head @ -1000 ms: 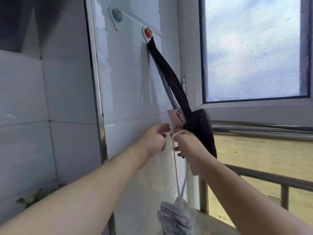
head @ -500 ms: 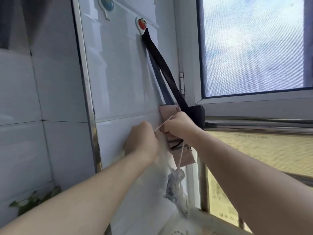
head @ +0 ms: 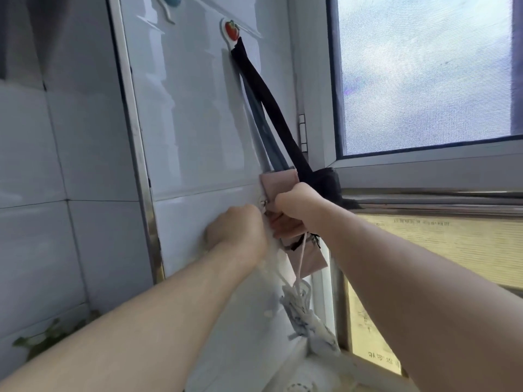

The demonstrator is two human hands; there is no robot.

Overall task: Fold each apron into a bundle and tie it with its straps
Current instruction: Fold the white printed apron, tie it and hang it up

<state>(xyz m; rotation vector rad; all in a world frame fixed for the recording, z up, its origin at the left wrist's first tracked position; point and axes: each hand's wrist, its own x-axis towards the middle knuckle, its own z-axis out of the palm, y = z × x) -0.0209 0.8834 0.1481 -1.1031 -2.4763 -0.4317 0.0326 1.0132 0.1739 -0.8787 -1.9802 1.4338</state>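
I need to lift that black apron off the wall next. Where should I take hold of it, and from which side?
Judging by how it hangs, grip the black strap just below the tomato hook, coming from the window side. It runs taut and bare there, while the black bundle lower down sits behind the right hand and the pink bundle.

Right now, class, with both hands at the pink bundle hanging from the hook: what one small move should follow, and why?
Probably pull the white strap snug. Both the left hand and the right hand are closed at the pink bundle, yet the strap's tail hangs slack beneath it towards the striped cloth.
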